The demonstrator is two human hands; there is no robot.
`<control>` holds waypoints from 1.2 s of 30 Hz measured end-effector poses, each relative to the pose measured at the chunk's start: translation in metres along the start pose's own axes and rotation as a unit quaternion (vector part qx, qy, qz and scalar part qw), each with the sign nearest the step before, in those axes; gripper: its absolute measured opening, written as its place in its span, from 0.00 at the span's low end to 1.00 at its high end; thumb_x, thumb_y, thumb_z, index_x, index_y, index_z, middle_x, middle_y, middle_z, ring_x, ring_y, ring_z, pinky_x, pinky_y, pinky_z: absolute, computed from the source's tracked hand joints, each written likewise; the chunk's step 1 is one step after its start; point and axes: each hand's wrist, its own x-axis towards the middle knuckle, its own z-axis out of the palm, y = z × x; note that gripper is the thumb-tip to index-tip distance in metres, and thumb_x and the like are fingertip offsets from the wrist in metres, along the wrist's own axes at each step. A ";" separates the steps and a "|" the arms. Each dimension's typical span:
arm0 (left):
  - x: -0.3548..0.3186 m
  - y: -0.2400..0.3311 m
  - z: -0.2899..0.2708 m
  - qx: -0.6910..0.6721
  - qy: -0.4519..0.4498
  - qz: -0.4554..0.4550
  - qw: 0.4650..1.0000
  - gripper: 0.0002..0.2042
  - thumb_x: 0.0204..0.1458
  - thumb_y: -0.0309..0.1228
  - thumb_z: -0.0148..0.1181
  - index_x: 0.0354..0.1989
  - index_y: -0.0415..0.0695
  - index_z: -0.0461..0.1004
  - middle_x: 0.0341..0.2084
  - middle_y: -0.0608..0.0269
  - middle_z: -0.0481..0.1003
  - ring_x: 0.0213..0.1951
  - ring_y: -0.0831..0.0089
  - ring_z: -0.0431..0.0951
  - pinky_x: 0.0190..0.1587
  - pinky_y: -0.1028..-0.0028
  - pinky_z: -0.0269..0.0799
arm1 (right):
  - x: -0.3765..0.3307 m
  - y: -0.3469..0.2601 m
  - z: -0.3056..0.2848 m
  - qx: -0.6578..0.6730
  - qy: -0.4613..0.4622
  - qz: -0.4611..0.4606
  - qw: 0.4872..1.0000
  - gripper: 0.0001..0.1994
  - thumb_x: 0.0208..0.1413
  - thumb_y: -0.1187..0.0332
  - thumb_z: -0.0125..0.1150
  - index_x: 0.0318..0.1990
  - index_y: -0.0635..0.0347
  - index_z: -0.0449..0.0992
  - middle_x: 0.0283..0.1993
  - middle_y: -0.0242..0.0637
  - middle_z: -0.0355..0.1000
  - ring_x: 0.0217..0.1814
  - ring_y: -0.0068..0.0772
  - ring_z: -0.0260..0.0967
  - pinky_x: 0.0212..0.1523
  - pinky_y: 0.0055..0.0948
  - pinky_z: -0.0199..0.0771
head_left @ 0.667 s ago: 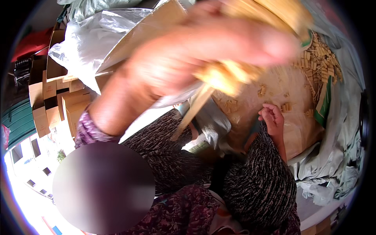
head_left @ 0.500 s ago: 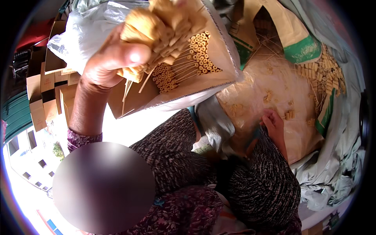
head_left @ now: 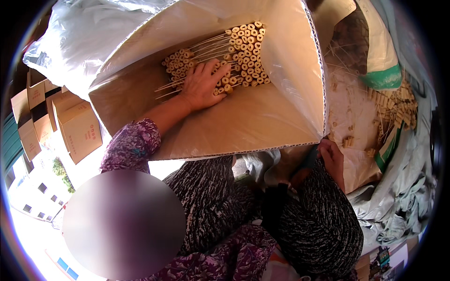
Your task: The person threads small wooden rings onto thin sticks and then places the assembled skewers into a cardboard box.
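A large cardboard box [head_left: 262, 122] lies tilted open in front of me, lined on its right side with clear plastic. At its far end is a pile of thin skewers threaded with short tan tube pieces [head_left: 243, 42]. My left hand [head_left: 204, 84] reaches into the box and lies flat on the near part of this pile, fingers spread. My right hand [head_left: 332, 157] rests low at the box's right corner, on a brown sheet [head_left: 356, 117]. Its fingers are partly hidden. My lap in dark patterned cloth fills the lower middle.
Several small cardboard boxes [head_left: 77, 126] are stacked at the left. A white plastic sheet [head_left: 70, 42] drapes behind the big box. Loose tan pieces and bare sticks [head_left: 396, 105] lie on the brown sheet beside a white and green sack [head_left: 384, 61]. Grey tarpaulin [head_left: 403, 187] lies at the right.
My left hand was raised close to the camera with a bundle of skewers. It has gone down into the box and now lies open on the pile. The right hand stayed put.
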 end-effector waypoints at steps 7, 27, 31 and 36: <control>0.002 -0.002 0.013 0.010 0.028 0.012 0.999 0.43 0.44 0.45 0.67 0.69 0.58 0.51 0.61 0.51 0.55 0.57 0.53 0.61 0.58 0.54 0.57 | 0.012 0.000 0.001 -0.055 -0.018 -0.008 0.998 0.11 0.59 0.73 0.55 0.48 0.63 0.72 0.30 0.36 0.74 0.30 0.23 0.71 0.33 0.24 0.71; -0.004 -0.006 0.026 -0.069 0.068 -0.002 0.995 0.40 0.44 0.46 0.65 0.68 0.60 0.54 0.62 0.53 0.56 0.62 0.53 0.59 0.59 0.51 0.57 | 0.073 -0.319 0.121 -0.666 -0.279 -0.365 0.588 0.11 0.43 0.79 0.53 0.37 0.65 0.75 0.40 0.40 0.74 0.39 0.41 0.72 0.38 0.37 0.73; 0.009 -0.005 0.018 -0.090 0.068 0.000 0.994 0.41 0.43 0.47 0.66 0.68 0.61 0.55 0.61 0.54 0.58 0.62 0.54 0.61 0.60 0.52 0.59 | 0.131 -0.243 0.168 -0.759 -0.242 -0.094 0.597 0.17 0.57 0.72 0.45 0.52 0.58 0.75 0.54 0.42 0.73 0.55 0.41 0.71 0.55 0.34 0.71; -0.001 -0.011 -0.003 -0.090 0.001 -0.009 0.996 0.41 0.41 0.48 0.66 0.67 0.61 0.57 0.64 0.54 0.58 0.63 0.54 0.62 0.62 0.57 0.60 | 0.145 -0.217 0.190 -0.744 -0.283 -0.196 0.573 0.17 0.60 0.62 0.47 0.52 0.54 0.75 0.53 0.42 0.73 0.56 0.43 0.70 0.57 0.35 0.69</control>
